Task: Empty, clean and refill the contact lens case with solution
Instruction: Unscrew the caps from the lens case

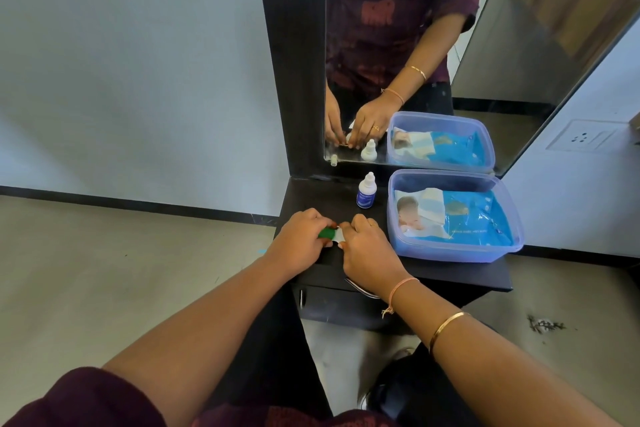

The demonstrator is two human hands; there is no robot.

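Bottle (366, 191) stood ready just beyond the right hand (367, 250), which, with the left hand (299, 239), clamped the lens case (329, 234), seemingly to unscrew caps.

Pale wall (138, 62), grey floor (104, 270), dark dressing table (450, 276), tall mirror (485, 45), wall socket (585, 139)

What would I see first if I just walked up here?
The left hand and right hand grip a small green-and-white lens case at the front of the dark shelf. Right of them a clear box holds a bright blue wipes pack, and a little white bottle stands behind the hands.
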